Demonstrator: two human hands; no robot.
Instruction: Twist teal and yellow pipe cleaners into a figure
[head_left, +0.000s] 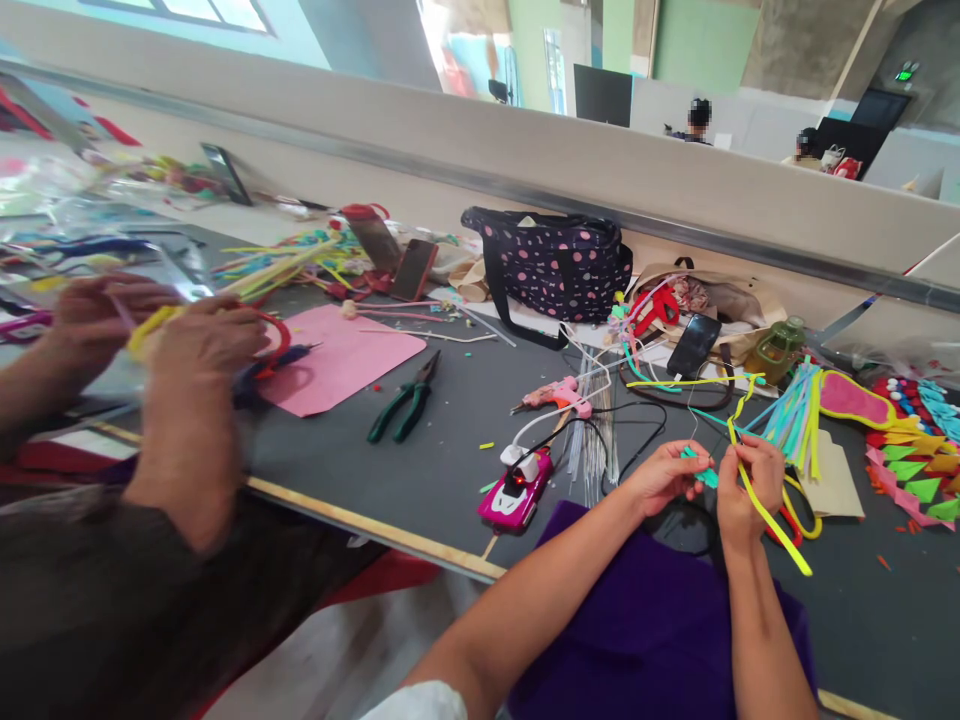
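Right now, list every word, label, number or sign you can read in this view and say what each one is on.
No text can be read as words.
Green lit sign high on the far wall: too small and blurred to read.
Two phones on the table: screens dark, nothing shown.
Polka-dot bag, pink glue gun, green pliers: no label legible.

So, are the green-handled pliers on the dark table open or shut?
Open: the green-handled pliers lie flat on the dark table, handles spread apart.
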